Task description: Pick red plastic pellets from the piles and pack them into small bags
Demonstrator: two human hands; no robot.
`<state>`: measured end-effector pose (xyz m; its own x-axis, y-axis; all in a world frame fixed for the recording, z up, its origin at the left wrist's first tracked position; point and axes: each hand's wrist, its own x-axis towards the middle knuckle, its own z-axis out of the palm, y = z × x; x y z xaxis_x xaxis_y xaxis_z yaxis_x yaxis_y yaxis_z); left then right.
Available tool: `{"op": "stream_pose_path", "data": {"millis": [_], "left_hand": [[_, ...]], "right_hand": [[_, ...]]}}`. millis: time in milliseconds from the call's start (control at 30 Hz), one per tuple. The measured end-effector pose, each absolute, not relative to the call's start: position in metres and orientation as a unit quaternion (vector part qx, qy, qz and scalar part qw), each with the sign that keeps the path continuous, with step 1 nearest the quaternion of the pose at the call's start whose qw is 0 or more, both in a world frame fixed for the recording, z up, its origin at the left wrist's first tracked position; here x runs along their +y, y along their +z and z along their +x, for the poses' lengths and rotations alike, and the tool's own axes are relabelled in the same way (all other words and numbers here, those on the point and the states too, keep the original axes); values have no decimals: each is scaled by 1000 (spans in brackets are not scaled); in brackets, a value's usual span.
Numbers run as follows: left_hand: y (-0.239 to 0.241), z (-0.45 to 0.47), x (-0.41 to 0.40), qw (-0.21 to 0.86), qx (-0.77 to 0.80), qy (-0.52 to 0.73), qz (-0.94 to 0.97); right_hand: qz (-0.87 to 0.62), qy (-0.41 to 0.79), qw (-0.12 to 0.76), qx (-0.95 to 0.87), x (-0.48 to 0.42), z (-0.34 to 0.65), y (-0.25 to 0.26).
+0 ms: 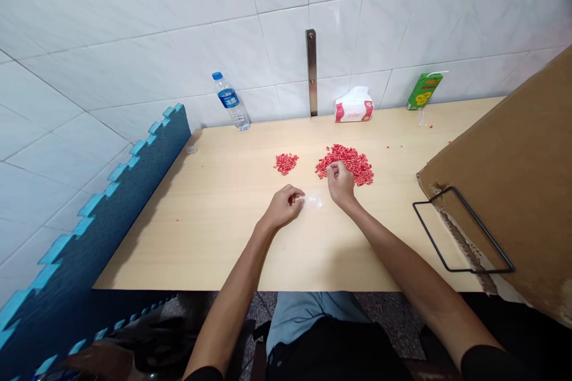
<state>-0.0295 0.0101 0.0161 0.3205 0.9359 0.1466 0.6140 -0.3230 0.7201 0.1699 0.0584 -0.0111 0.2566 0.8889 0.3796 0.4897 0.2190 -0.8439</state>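
My left hand (286,205) is low over the table, fingers curled and the fingertips closed at the left edge of a small clear plastic piece (314,200). Its exact shape is hard to make out against the wood. My right hand (341,184) is closed at the near edge of a large pile of small red pieces (353,161). Its fingertips are pinched together, and whatever is between them is hidden. A smaller pile of the same red pieces (286,163) lies to the left, beyond my left hand.
Along the wall stand a water bottle (231,101), a tissue pack (354,106) and a green drink carton (424,91). A large cardboard box (504,178) with a black wire handle (485,229) borders the right side. Blue foam matting (147,172) edges the left. A few stray red bits lie about.
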Motion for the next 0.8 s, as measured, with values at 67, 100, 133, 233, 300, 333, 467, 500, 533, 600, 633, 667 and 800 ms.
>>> {"op": "stream_pose_path", "data": {"millis": [67, 100, 133, 233, 300, 333, 467, 500, 533, 600, 633, 667, 800], "left_hand": [[18, -33, 11, 297, 500, 283, 763], [19, -35, 10, 301, 493, 273, 769], [20, -36, 10, 303, 483, 261, 779], [20, -35, 10, 292, 463, 234, 803], [17, -34, 10, 283, 464, 238, 805], [15, -33, 10, 280, 467, 244, 802], [9, -30, 10, 288, 471, 272, 788], [9, -29, 10, 291, 471, 278, 785], [9, -29, 10, 294, 472, 281, 782], [11, -29, 9, 299, 477, 288, 775], [12, -28, 9, 301, 481, 292, 770], [12, -28, 9, 303, 487, 296, 764], [11, -29, 11, 312, 507, 311, 741]], "right_hand": [[-599, 201, 528, -568, 54, 170, -12], [-599, 209, 532, -560, 52, 170, -13], [-600, 218, 537, -551, 51, 171, -14], [-604, 235, 546, -531, 50, 172, -15], [-604, 236, 548, -529, 50, 172, -15], [-601, 234, 548, -532, 50, 171, -15], [-593, 226, 541, -552, 50, 170, -14], [-593, 224, 538, -555, 49, 170, -13], [-593, 223, 536, -558, 49, 170, -13], [-594, 220, 533, -561, 48, 170, -12], [-595, 219, 531, -562, 47, 170, -12], [-597, 218, 529, -562, 46, 170, -11], [-602, 210, 520, -568, 45, 169, -10]]}}
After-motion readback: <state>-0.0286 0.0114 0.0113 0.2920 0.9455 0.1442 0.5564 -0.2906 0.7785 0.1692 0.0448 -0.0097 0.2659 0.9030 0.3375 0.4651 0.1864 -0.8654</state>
